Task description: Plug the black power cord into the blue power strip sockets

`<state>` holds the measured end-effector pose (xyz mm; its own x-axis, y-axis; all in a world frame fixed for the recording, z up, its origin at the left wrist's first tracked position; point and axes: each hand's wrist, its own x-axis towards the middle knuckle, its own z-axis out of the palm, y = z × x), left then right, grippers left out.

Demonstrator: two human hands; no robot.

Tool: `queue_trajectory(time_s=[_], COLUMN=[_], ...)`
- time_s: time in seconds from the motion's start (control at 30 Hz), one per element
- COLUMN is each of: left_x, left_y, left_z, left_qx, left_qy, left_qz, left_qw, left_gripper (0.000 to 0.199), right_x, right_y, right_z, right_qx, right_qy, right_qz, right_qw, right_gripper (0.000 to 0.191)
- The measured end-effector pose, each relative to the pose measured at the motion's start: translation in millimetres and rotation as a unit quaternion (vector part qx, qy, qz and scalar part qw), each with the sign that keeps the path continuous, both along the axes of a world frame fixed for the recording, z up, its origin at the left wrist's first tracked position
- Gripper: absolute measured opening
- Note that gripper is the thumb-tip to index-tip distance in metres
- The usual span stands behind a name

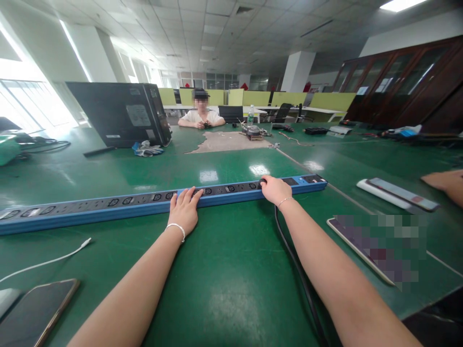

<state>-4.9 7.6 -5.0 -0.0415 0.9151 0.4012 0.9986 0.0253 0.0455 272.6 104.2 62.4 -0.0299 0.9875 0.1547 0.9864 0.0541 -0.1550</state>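
Observation:
A long blue power strip (123,207) with black sockets lies across the green table, from the left edge to right of centre. My left hand (185,208) rests on its middle, fingers spread over the top and front edge, holding nothing. Farther right, my right hand (276,191) is closed around a black plug (262,183) at a socket of the strip; the fingers hide much of the plug, and how deep it sits cannot be seen. From under that hand a black cable (294,255) runs down to the table's near edge.
Phones lie at the near left (43,311) and right (376,250), with a power bank (383,195) beyond. A white cable (54,260) is at left. Behind stand a black computer case (123,115) and gloves (147,149). A person (201,115) sits opposite; another person's hand (446,183) is at right.

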Motion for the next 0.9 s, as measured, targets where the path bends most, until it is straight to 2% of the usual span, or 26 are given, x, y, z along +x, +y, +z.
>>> queue_trajectory(time_s=[0.23, 0.47, 0.67, 0.9], left_x=[-0.8, 10.7, 20.2, 20.7], left_y=[6.5, 11.4, 12.8, 7.8], left_z=[2.3, 2.0, 4.5, 6.8], left_qx=[-0.016, -0.01, -0.02, -0.021], left_qy=[-0.001, -0.008, -0.004, -0.015], left_qz=[0.016, 0.055, 0.085, 0.071], left_qw=[1.0, 0.998, 0.996, 0.997], left_gripper=[0.059, 0.054, 0.057, 0.059], right_x=[1.4, -1.3, -1.4, 7.3], right_y=[8.7, 15.5, 19.3, 21.0], right_z=[-5.5, -8.7, -11.5, -16.3], right_qx=[0.01, 0.018, 0.022, 0.035], right_qy=[0.046, 0.066, 0.092, 0.149], right_qz=[0.032, 0.035, 0.034, 0.056], right_qw=[0.998, 0.997, 0.995, 0.987], right_gripper=[0.04, 0.04, 0.04, 0.039])
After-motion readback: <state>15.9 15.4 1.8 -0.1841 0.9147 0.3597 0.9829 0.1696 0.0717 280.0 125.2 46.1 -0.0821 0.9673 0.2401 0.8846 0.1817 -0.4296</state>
